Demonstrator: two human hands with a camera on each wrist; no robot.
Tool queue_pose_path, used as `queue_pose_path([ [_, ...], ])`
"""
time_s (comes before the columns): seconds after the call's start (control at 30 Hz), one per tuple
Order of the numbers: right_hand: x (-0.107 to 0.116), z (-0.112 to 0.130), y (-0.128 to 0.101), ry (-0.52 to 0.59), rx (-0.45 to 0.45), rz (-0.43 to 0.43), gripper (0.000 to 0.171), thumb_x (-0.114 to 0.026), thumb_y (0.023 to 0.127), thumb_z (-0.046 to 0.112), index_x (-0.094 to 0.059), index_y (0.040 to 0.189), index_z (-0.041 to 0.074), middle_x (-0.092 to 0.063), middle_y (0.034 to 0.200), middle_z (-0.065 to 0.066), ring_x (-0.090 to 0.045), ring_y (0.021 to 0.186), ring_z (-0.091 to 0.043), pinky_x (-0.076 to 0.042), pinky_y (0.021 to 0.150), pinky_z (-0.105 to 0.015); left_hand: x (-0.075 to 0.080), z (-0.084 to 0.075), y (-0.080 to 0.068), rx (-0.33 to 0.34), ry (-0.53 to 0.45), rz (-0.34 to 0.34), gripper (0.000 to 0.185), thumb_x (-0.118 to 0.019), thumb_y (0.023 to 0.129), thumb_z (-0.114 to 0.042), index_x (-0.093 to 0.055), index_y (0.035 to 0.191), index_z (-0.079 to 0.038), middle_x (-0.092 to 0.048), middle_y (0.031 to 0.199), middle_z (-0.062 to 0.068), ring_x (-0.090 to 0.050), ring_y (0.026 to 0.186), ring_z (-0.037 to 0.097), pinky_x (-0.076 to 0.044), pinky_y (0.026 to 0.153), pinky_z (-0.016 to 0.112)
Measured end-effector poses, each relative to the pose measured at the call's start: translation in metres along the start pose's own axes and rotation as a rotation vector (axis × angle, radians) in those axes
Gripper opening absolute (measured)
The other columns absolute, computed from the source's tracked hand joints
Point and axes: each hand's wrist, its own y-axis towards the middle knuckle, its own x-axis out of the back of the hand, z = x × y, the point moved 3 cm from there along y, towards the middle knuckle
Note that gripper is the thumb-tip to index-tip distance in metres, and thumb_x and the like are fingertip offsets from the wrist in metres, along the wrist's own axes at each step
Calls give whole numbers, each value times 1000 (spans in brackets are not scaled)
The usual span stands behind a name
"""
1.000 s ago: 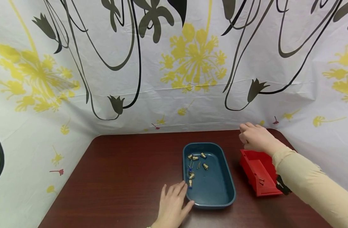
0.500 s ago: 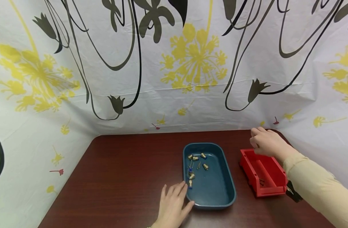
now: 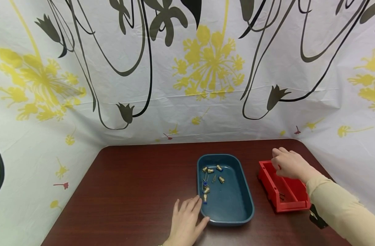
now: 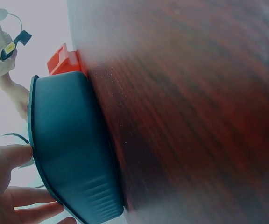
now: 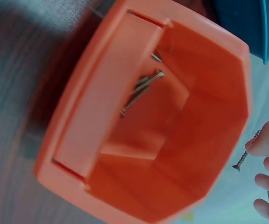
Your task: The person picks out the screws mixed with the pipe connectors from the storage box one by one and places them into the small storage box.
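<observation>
Over the back part of a red bin (image 3: 285,207), my right hand (image 3: 290,164) pinches a screw (image 5: 242,159), which shows clearly in the right wrist view. Several more screws (image 5: 141,91) lie on the bin floor. My left hand (image 3: 186,220) rests its fingertips and thumb on the near left corner of the teal tray (image 3: 232,205), fingers extended; the left wrist view shows them touching the tray rim (image 4: 40,173). Inside the tray, several brass fittings (image 3: 221,179), some with blue ends, and a few thin screws (image 3: 214,178) are gathered toward the left and back.
Tray and bin stand side by side on a dark red-brown table (image 3: 138,191), a narrow gap between them. A patterned cloth (image 3: 163,85) hangs behind the table and along its sides. A dark device (image 3: 317,217) is on the right wrist.
My right hand first shifted right from the bin's far left corner, then came lower and nearer over the bin. The left hand, tray and fittings stay put.
</observation>
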Motion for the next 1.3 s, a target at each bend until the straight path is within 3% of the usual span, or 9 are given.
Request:
queue_pose_path([
  [0.57, -41, 3, -10, 18, -1, 55, 38, -69, 58, 3, -38, 48, 21, -32, 70, 4, -37, 69, -19, -30, 51, -31, 0, 1, -1, -9, -9, -39, 53, -56, 80, -47, -57, 118, -9, -50, 121, 3, -46, 105, 20, -27, 87, 57],
  [0.83, -58, 3, -15, 51, -53, 124, 23, -72, 62, 3, -56, 56, 19, -35, 70, 3, -38, 69, -19, -33, 51, -32, 1, 1, -1, -19, -10, -61, 53, -58, 80, -46, -58, 117, -10, -51, 120, 2, -47, 104, 20, -28, 86, 57],
  [1.1, -61, 5, -17, 70, -64, 141, 24, -70, 64, 2, -55, 58, 19, -34, 70, 2, -37, 67, -18, -32, 52, -32, 1, 1, -2, -10, -11, -46, 53, -57, 80, -47, -58, 118, -10, -51, 121, 2, -46, 105, 20, -27, 87, 57],
  [1.2, -63, 7, -17, 81, -82, 160, 20, -71, 64, 1, -58, 60, 16, -50, 82, -7, -47, 77, -28, -42, 61, -41, 0, 1, -2, -8, -13, -41, 53, -57, 80, -47, -57, 118, -10, -50, 121, 2, -46, 105, 20, -27, 87, 57],
  [1.3, -64, 8, -17, 91, -106, 187, 16, -71, 64, 0, -61, 65, 12, -55, 102, -23, -47, 95, -42, -40, 74, -54, 0, 1, -2, -8, -14, -36, 53, -57, 80, -47, -57, 118, -10, -50, 121, 2, -46, 105, 20, -27, 87, 57],
])
